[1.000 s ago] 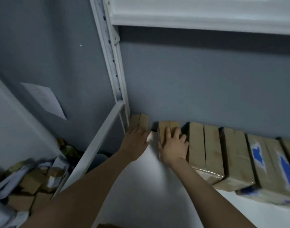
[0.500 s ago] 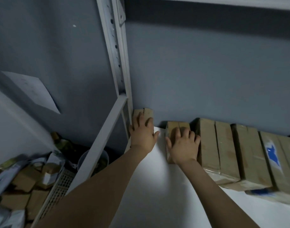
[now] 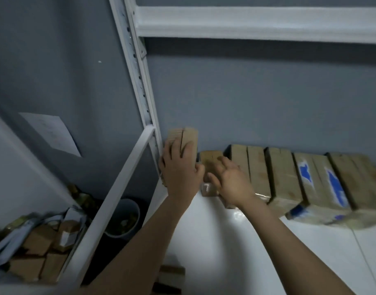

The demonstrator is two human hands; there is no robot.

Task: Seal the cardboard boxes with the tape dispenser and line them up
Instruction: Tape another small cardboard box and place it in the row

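A row of sealed cardboard boxes stands against the grey wall at the back of a white shelf (image 3: 225, 241). My left hand (image 3: 180, 169) lies flat on the leftmost small box (image 3: 188, 136), which sits beside the shelf post and looks higher than its neighbours. Just to its right, my right hand (image 3: 231, 182) rests with spread fingers on the second small box (image 3: 210, 158). Larger boxes follow to the right, a plain one (image 3: 255, 167) and one with blue marks (image 3: 319, 177). No tape dispenser is in view.
A white slotted shelf post (image 3: 144, 99) and a slanted rail (image 3: 118, 188) border the shelf's left end. An upper shelf edge (image 3: 257, 24) runs overhead. Below left lie loose cardboard pieces (image 3: 37, 252) and a round bin (image 3: 124, 218). Another box (image 3: 172, 273) shows at the bottom.
My left hand has moved up over the leftmost box, which now sits higher against the wall. My right hand stayed on the second box with looser fingers. The view has tilted upward.
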